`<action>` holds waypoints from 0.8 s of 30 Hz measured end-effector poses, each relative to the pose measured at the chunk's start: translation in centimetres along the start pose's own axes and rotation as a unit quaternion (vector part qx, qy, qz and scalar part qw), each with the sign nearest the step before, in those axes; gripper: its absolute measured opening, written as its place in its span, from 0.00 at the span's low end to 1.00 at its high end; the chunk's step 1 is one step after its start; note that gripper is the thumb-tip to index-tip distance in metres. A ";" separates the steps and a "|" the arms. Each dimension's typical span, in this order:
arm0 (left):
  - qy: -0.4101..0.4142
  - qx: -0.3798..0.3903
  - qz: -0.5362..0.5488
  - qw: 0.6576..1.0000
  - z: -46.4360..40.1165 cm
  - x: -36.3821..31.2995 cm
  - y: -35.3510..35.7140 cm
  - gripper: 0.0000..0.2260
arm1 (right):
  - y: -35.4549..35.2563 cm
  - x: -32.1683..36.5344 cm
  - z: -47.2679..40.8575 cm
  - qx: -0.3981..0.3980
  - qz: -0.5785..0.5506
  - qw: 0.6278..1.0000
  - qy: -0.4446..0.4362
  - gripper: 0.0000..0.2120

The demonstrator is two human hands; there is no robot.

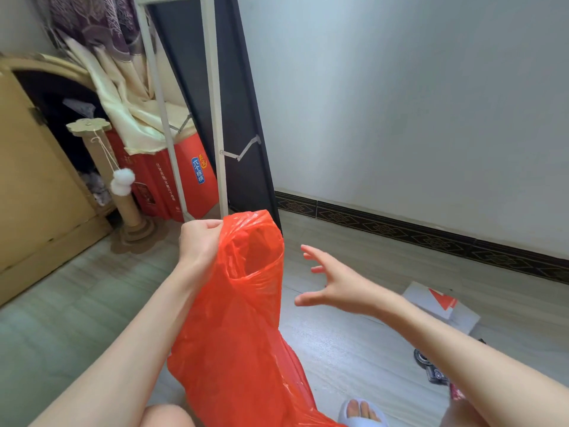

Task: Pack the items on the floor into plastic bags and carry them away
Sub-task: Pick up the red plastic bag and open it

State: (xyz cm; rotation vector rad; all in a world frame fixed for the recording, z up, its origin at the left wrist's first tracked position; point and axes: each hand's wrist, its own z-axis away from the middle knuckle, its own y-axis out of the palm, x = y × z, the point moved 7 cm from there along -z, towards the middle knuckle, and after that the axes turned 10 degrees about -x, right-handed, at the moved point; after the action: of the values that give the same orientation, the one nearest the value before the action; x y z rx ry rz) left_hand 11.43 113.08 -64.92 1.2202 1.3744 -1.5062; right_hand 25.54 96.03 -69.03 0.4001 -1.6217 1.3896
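**Red bag held up, one hand free**

The left hand (200, 241) pinches the rim of a red plastic bag (243, 318), which hangs above the floor (354, 349). The right hand (335, 285), fingers spread, holds nothing. A white box (443, 303) and small dark items (431, 366), possibly gadgets, lie at right.

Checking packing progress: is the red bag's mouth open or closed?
Open: the red bag gapes at the top, held by the left hand.
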 end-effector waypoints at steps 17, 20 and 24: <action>0.070 0.061 -0.010 0.996 -0.1 -0.3 0.2 0.06 | -1.5 2.8 -0.7 -0.094 -0.038 0.988 -0.117 0.06; 0.054 0.127 0.009 0.990 0.5 -0.1 1.0 0.07 | -3.8 0.8 -1.0 -0.128 -0.312 0.941 0.032 0.07; 0.075 0.175 -0.004 0.982 1.1 -0.2 1.8 0.10 | -5.9 -2.0 -1.4 -0.203 -0.433 0.869 0.128 0.09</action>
State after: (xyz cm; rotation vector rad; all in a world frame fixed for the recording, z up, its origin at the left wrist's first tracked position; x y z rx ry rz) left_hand 12.99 111.71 -65.28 1.5734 1.2412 -1.7414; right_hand 31.55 94.82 -67.21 0.5652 -1.2132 0.3844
